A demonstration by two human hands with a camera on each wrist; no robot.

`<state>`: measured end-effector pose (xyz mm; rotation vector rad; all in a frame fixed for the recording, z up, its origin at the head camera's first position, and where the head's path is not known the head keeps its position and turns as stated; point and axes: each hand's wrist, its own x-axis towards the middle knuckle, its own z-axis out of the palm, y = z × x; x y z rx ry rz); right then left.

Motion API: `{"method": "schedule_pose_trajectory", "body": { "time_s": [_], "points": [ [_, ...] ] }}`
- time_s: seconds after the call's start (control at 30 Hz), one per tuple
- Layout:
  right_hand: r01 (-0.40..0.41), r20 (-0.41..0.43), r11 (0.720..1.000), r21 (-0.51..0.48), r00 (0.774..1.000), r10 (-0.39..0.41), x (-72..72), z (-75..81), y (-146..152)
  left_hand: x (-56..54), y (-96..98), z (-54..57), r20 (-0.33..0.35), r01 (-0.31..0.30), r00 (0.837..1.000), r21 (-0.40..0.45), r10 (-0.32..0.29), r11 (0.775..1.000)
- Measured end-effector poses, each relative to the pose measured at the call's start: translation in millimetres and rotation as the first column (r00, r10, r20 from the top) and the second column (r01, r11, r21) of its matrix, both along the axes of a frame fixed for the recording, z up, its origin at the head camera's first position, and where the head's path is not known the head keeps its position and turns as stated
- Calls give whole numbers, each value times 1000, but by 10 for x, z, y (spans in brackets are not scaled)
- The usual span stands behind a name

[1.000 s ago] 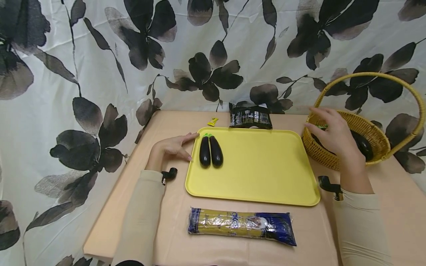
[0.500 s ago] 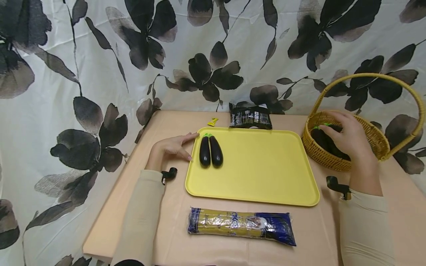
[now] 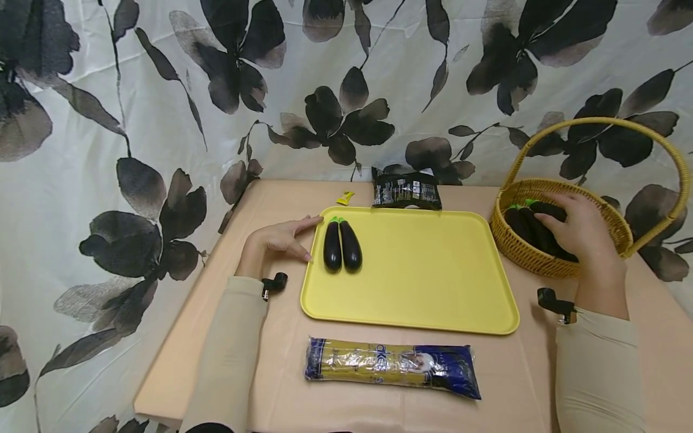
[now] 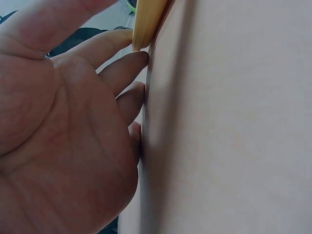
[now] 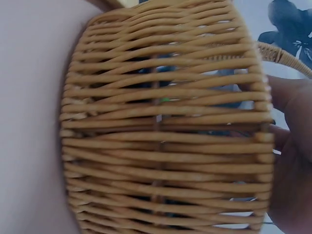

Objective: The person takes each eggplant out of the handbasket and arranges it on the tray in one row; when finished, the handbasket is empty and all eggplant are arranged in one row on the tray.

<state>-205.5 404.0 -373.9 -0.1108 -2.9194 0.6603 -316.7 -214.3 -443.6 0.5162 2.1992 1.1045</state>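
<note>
My left hand [image 3: 281,237] rests at the left rim of the yellow tray [image 3: 422,270], its fingers loosely spread; in the left wrist view the fingertips meet the table beside the tray edge. Two dark eggplants [image 3: 342,246] with green caps lie side by side on the tray's left part. My right hand [image 3: 587,231] reaches into the wicker basket [image 3: 506,252], thumb and fingers on either side of an eggplant [image 3: 547,210]. More eggplants [image 3: 533,231] lie left of the thumb. The basket wall hides the fingertips in the right wrist view.
A blue and gold pasta packet [image 3: 390,367] lies in front of the tray. Behind it are a black packet [image 3: 407,191] and a small yellow wrapped piece [image 3: 345,197]. The basket's tall handle [image 3: 601,121] arches over its opening. A floral cloth [image 3: 335,78] hangs behind the table.
My right hand has moved from the basket's left side rightward and down into it, uncovering the eggplants on the left and closing around another. My left hand has stayed at the tray edge.
</note>
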Motion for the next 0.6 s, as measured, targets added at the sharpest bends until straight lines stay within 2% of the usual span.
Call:
{"method": "schedule_pose_trajectory", "body": {
  "time_s": [0.23,0.43,0.6],
  "points": [
    [-8,38,1000,13,999,7,-33,-83,89,-13,-2,-35,0,-7,1000,1,7,1000],
    [35,132,999,28,990,-38,-43,-105,134,-26,-4,-43,-13,-10,1000,-12,9,1000],
    [43,180,999,33,982,-48,-58,-120,130,-23,9,-38,2,-23,1000,-10,23,1000]
  ]
}}
